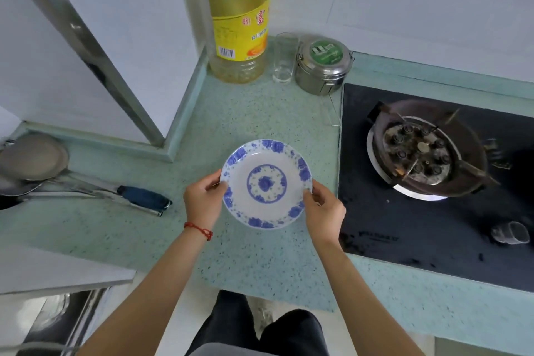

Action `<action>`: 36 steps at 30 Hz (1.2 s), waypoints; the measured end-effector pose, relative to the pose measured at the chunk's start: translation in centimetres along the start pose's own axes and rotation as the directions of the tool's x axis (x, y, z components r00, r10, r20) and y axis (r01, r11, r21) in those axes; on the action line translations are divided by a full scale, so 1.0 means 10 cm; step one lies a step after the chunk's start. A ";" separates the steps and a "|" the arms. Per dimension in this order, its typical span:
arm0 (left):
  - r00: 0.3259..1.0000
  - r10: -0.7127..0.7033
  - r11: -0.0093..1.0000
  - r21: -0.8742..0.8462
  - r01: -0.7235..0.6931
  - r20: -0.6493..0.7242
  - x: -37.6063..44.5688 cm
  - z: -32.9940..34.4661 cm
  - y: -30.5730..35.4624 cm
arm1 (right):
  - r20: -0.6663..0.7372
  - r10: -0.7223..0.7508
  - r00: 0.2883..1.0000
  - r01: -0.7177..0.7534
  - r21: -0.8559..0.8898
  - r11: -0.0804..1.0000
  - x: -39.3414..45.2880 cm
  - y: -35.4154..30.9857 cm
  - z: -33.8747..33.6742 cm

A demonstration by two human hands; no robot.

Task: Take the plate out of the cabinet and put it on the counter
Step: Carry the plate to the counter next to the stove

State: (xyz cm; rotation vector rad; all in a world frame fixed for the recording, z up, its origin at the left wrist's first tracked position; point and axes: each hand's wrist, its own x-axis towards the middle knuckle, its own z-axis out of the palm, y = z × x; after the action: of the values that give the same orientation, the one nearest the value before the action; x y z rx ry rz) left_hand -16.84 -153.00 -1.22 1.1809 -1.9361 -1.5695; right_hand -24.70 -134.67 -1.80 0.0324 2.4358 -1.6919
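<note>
My left hand (203, 199) and right hand (323, 208) grip opposite rims of the plate (266, 183) above the counter (260, 113), fingers closed on it.

Left grip (203, 199) and right grip (325, 208) closed — arms extended.

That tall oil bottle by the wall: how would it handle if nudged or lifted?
The oil bottle looks tall and narrow, so probably tippy if pushed high; the glass beside it could get knocked. Oil fills well over half, so likely heavy. Clear thin plastic suggests the walls may flex under a squeeze.
</note>
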 end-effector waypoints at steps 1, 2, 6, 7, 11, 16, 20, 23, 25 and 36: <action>1.000 0.001 1.000 0.001 -0.001 0.006 0.06 0.01 0.00 | -0.005 0.001 1.000 -0.001 -0.007 1.000 0.03 0.00 0.04; 1.000 -0.001 1.000 0.001 0.001 0.015 0.13 0.01 0.00 | -0.010 0.004 1.000 -0.004 -0.014 1.000 0.06 0.00 0.08; 0.999 -0.012 1.000 0.004 0.012 0.033 0.32 0.02 -0.04 | -0.032 0.024 0.999 -0.024 -0.018 1.000 0.14 -0.03 0.21; 0.999 -0.011 1.000 0.004 0.011 0.035 0.35 0.02 -0.05 | -0.036 0.027 0.999 -0.028 -0.014 1.000 0.15 -0.03 0.23; 0.998 -0.008 1.000 0.012 0.007 0.057 0.45 0.04 -0.09 | -0.043 0.045 0.998 -0.046 -0.012 0.999 0.19 -0.01 0.31; 0.998 0.010 0.999 0.042 -0.013 0.065 0.52 0.04 -0.16 | -0.056 0.049 0.997 -0.051 -0.044 0.998 0.24 0.05 0.36; 0.998 0.025 0.998 0.048 -0.029 0.066 0.53 0.04 -0.18 | -0.059 0.048 0.997 -0.052 -0.070 0.996 0.25 0.06 0.39; 0.997 0.035 0.998 0.042 -0.039 0.071 0.54 0.04 -0.18 | -0.058 0.040 0.997 -0.045 -0.080 0.996 0.25 0.07 0.39; 0.997 0.036 0.998 0.040 -0.039 0.073 0.54 0.04 -0.18 | -0.054 0.033 0.998 -0.037 -0.086 0.996 0.26 0.08 0.40; 0.996 0.026 1.000 0.004 -0.026 0.083 0.67 0.11 -0.10 | -0.063 -0.008 0.998 0.001 -0.115 0.993 0.41 0.01 0.45</action>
State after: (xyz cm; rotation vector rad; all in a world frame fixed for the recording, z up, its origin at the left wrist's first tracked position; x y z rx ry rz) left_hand -21.12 -157.61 -3.91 1.1047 -2.0004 -1.6247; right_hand -28.18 -139.13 -4.08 0.0660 2.5767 -1.5733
